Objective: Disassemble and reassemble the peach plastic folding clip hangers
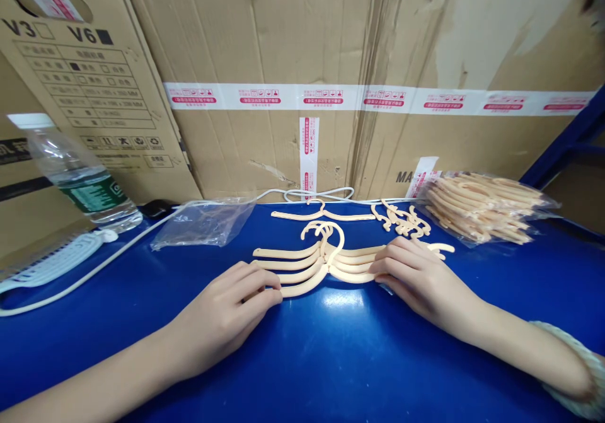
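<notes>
Several cream-coloured clothes hangers (307, 275) lie overlapping in a row on the blue table, their hooks bunched at the middle and pointing away from me. My left hand (231, 309) is closed round the left ends of the nearer hangers, thumb in front. At the right arms of the same hangers my right hand (416, 276) is closed too, and the fingers cover part of them. Behind the row lies a single hanger (345, 215) of the same colour. Just right of it sits a small pile of loose hanger hooks (401, 219).
Plastic-wrapped hangers (482, 205) are stacked at the back right. A clear plastic bag (203, 222) lies back left, near a water bottle (89, 177), a pale hairbrush (57, 260) and a white cable (108, 260). Large cardboard boxes (265, 152) wall off the table's back.
</notes>
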Available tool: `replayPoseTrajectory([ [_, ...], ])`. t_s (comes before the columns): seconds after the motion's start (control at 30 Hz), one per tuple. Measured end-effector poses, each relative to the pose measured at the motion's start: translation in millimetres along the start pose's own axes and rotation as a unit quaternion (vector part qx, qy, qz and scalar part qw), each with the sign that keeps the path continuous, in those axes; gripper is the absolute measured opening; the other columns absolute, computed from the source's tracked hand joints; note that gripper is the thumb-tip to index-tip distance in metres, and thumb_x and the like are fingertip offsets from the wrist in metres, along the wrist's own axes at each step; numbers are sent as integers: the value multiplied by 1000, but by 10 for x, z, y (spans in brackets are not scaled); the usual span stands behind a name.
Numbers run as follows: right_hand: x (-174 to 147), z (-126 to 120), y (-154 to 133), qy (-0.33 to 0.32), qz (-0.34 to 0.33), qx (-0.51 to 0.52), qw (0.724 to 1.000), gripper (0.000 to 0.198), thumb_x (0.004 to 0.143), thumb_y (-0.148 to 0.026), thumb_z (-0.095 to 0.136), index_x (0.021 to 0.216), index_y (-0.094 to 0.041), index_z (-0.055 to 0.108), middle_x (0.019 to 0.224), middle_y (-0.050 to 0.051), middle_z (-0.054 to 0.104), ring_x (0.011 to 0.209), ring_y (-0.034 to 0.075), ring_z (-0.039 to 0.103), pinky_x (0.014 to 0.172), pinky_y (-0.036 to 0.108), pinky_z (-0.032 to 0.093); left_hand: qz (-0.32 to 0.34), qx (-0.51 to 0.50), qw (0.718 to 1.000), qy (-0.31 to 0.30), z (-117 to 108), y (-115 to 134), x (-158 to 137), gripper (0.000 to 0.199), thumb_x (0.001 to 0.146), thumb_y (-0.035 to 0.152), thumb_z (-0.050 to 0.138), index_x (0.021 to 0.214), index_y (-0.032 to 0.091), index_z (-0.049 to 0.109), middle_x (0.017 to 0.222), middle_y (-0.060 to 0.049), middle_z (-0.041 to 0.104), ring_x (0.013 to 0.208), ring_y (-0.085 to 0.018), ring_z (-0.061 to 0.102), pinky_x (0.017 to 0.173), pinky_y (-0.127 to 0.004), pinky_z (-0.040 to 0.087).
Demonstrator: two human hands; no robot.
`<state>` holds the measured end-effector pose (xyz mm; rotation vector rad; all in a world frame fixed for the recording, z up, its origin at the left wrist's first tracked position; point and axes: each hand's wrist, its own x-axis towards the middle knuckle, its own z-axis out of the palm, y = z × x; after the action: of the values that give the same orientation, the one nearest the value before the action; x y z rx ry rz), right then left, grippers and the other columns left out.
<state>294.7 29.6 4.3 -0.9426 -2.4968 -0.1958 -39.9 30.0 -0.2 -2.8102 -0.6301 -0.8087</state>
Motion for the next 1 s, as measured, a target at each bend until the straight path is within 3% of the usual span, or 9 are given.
replayPoseTrajectory([
  [0.43, 9, 3, 52, -8, 4, 14, 1000, 14, 98, -21, 51, 92, -19, 64, 84, 7, 64, 83, 22, 54, 72, 34, 42, 6, 42, 999, 3, -7, -12, 35, 16, 95, 7, 49, 97, 15, 63, 96, -5, 68, 87, -18, 61, 75, -33, 44],
  [0.7, 14, -48, 76, -29, 17, 19, 999, 17, 97, -18, 48, 95, -19, 64, 92, 9, 65, 87, 23, 54, 74, 38, 45, -10, 89, 996, 5, -13, -42, 7, 17, 94, 8, 51, 103, 15, 64, 101, -7, 69, 94, -22, 62, 78, -37, 45],
  [1.0, -2, -47, 101, -40, 18, 30, 999, 18, 97, -16, 47, 101, -20, 64, 98, 10, 64, 91, 24, 56, 76, 39, 46, -20, 69, 997, 5, 2, -28, 17, 17, 92, 6, 53, 104, 14, 63, 103, -8, 67, 98, -22, 61, 81, -37, 45],
])
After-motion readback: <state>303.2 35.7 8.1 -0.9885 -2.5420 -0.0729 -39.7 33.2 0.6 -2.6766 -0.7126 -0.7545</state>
